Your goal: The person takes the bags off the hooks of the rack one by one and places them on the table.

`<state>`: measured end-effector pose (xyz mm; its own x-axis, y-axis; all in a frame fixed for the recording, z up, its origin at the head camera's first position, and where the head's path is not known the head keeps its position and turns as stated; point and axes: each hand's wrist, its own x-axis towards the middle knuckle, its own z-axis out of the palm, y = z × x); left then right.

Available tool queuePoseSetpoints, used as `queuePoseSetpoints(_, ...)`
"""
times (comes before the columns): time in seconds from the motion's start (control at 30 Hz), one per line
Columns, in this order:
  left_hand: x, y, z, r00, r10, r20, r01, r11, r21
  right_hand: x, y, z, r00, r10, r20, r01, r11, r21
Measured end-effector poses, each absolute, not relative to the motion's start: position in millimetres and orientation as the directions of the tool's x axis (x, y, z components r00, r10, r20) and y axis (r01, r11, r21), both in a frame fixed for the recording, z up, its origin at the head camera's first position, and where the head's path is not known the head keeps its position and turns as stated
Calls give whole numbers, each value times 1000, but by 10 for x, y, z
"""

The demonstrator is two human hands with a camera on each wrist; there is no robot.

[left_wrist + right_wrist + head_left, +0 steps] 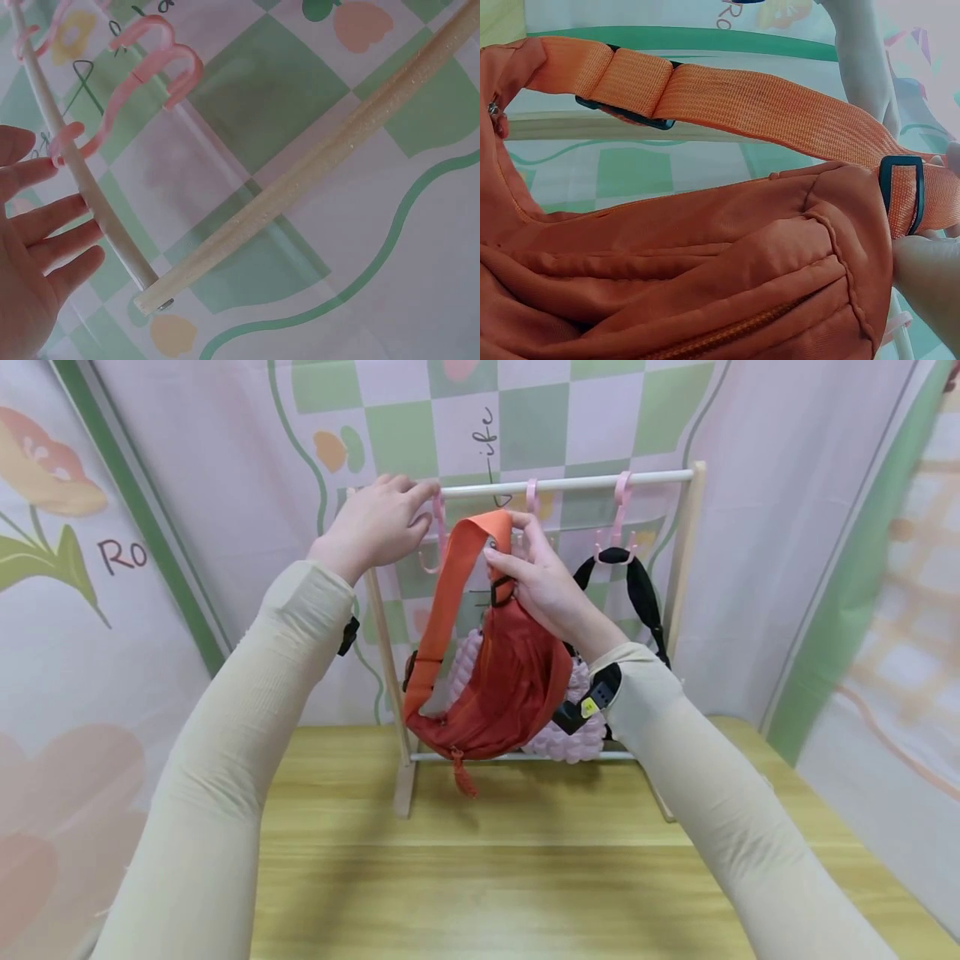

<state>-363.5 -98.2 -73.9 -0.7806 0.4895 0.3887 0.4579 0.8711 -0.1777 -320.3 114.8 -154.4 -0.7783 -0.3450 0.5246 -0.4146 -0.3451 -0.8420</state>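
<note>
My right hand (551, 581) pinches the orange webbing strap (448, 602) of a red-orange waist bag (517, 681) near its top, by a black buckle (901, 193). The bag hangs tilted in front of the rack, its zip pull (462, 775) dangling low. My left hand (378, 522) is at the left end of the white rail (577, 485). In the left wrist view its fingers (52, 217) are extended, reaching the rail beside a pink hook (112, 112). That hook has nothing on it. The strap loop is just right of it, apart from its prongs.
A puffy pale-pink bag (577, 745) hangs by its black strap (641, 589) from the right pink hook (619, 514), partly behind the waist bag. Another pink hook (532, 495) is mid-rail. The wooden-legged rack (684, 552) stands on a wood-grain table (480, 885) before a patterned curtain.
</note>
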Motion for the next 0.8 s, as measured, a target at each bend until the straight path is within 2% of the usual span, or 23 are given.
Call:
queuePoseSetpoints(0.33,-3625,-995,-795,-755,494,432,455,868,-197,-3170,1202,-1613,-778,-357,517,-421,-315,-851)
queuePoseSetpoints(0.57,-3583,-1039,-876,-687,514,514,488,850,-198,-3149,1229,-1664,-773,-370,515,-422,-306,-854)
queuePoseSetpoints(0.8,-3545,-1073,-971,-591,521,616,537,824,-182,-3116,1254,-1702,-772,-379,511,-417,-305,-856)
